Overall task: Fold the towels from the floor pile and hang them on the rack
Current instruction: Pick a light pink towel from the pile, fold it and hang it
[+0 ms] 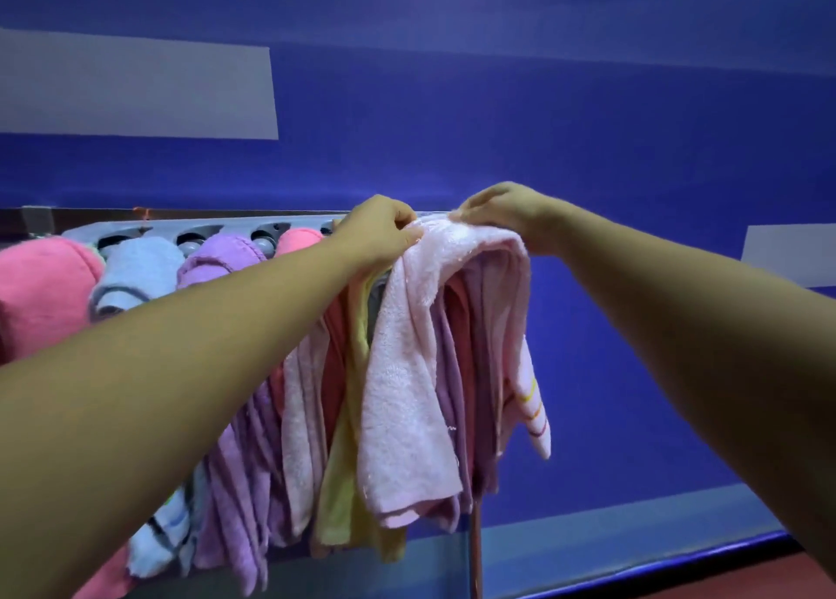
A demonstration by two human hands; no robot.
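Left hand (382, 229), right hand (502, 213) both pinch pink towel (407, 395) draped over rack (158, 228)

We count two hands: left hand (380, 227), right hand (502, 211). One rack (81, 232); four oval holes (199, 237) seen along its top. Far edge of rack, four: pink towel (40, 290), light blue towel (140, 268), purple towel (221, 254), coral towel (298, 238). Near edge: one pale pink towel (407, 395), at least five more, overlapping; exact number unclear to us. Grey wall patches (135, 87): two.
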